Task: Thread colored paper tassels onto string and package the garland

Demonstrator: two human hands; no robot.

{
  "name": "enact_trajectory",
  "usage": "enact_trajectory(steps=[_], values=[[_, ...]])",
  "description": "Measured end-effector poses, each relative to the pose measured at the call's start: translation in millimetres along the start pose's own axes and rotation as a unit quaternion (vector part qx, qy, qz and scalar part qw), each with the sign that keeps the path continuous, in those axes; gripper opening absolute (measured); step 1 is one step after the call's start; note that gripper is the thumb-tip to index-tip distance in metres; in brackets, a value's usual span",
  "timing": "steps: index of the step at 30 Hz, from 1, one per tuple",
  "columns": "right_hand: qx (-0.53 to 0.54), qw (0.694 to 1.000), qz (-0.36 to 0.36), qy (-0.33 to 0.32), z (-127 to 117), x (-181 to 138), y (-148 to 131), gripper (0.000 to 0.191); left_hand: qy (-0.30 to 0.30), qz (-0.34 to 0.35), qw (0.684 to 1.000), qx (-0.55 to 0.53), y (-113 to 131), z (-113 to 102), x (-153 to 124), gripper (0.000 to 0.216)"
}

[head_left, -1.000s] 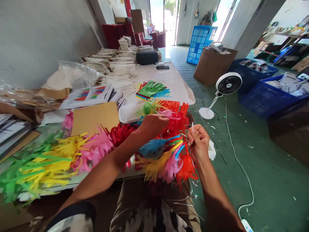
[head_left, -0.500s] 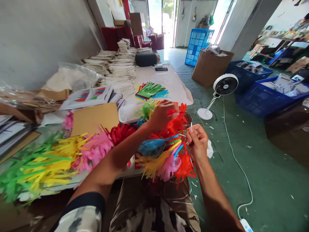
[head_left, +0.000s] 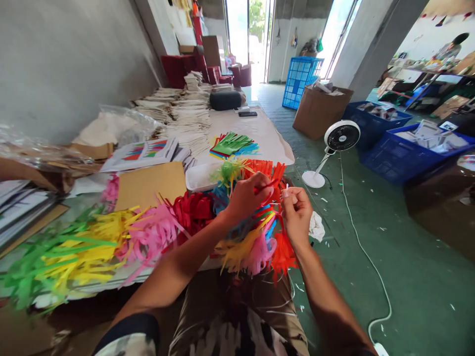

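My left hand (head_left: 247, 197) is closed, its fingertips pinching a red paper tassel (head_left: 267, 187) over the table's edge. Close by on the right, my right hand (head_left: 298, 210) pinches a thin white cord (head_left: 287, 187), its tip poking up above the thumb. Below both hands hangs a bunch of paper tassels in several colours, among them a yellow-orange tassel (head_left: 237, 252), a pink tassel (head_left: 260, 254) and a red-orange tassel (head_left: 284, 252). More red-orange fringe (head_left: 276, 172) lies just beyond my hands.
Heaps of green fringe (head_left: 27, 272), yellow fringe (head_left: 79, 252), pink fringe (head_left: 154, 232) and dark red fringe (head_left: 191, 212) line the table's left. A white tray (head_left: 198, 178) and stacked fringed sheets (head_left: 233, 143) lie farther back. A white fan (head_left: 341, 136) stands on the floor at right.
My left hand has come down and nearer to my right hand, bringing the red tassel. My right hand has shifted slightly left with the cord. The view has tilted a little.
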State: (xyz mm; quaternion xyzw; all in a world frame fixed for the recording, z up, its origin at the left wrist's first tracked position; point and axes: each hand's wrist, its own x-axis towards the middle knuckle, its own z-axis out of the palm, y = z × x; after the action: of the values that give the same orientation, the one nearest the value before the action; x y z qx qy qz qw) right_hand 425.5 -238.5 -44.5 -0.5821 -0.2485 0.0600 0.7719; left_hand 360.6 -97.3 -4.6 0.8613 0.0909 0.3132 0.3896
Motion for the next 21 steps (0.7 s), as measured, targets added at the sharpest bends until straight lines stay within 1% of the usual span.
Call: enact_trajectory(steps=[2,4,7,9,13,16,18,21], values=[[-0.031,0.999,-0.016,-0.004,3,0,1,0.028,-0.005,0.019,0.998,0.068,1,7,-7,0.003],[-0.057,0.998,-0.029,-0.012,5,1,1,0.027,-0.007,0.034,0.992,0.121,2,12,-11,0.005],[-0.071,0.997,-0.037,-0.004,6,3,3,0.027,-0.009,0.051,0.985,0.162,0,15,-14,0.007],[-0.071,0.997,-0.035,0.002,5,4,4,0.029,-0.01,0.062,0.984,0.169,-3,15,-14,0.007],[-0.089,0.996,-0.023,-0.014,4,3,5,0.031,-0.011,0.068,0.981,0.18,-8,12,-15,0.009],[-0.106,0.993,-0.034,-0.024,5,2,4,0.029,-0.016,0.059,0.977,0.203,-10,13,-16,0.01],[-0.118,0.992,-0.045,-0.022,6,2,4,0.028,-0.032,0.057,0.975,0.212,-9,13,-16,0.011],[-0.129,0.99,-0.054,-0.015,4,3,5,0.026,-0.047,0.064,0.982,0.174,-7,11,-14,0.014]])
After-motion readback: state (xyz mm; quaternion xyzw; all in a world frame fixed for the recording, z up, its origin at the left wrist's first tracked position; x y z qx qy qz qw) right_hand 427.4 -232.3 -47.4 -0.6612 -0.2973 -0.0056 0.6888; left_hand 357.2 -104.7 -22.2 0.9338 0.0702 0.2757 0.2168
